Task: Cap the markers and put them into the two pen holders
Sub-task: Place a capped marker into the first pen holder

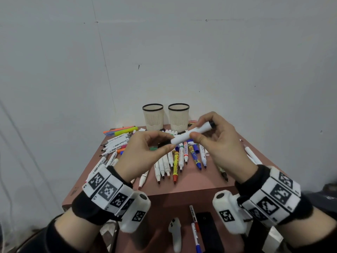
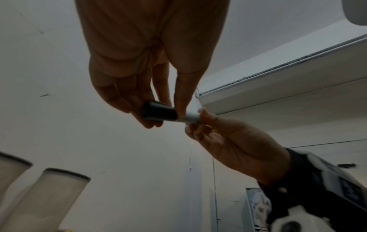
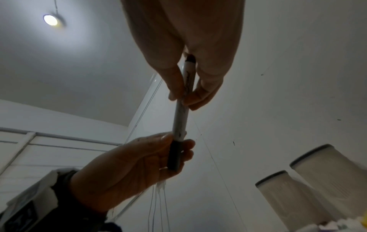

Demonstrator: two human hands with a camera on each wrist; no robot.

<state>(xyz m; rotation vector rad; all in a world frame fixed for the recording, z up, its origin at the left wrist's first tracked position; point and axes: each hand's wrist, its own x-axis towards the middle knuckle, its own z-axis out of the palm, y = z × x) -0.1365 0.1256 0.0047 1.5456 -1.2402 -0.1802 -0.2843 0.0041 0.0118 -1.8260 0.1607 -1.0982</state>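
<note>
Head view: a white marker (image 1: 191,133) is held in the air above the brown table (image 1: 197,181), between both hands. The right hand (image 1: 218,141) has thumb and fingers curled round the barrel. The left hand (image 1: 144,152) pinches the black cap (image 3: 174,155), which sits on the marker's end. Two cream pen holders (image 1: 152,116) stand side by side at the table's far edge. Many loose markers (image 1: 176,161), several uncapped, lie on the table below the hands.
</note>
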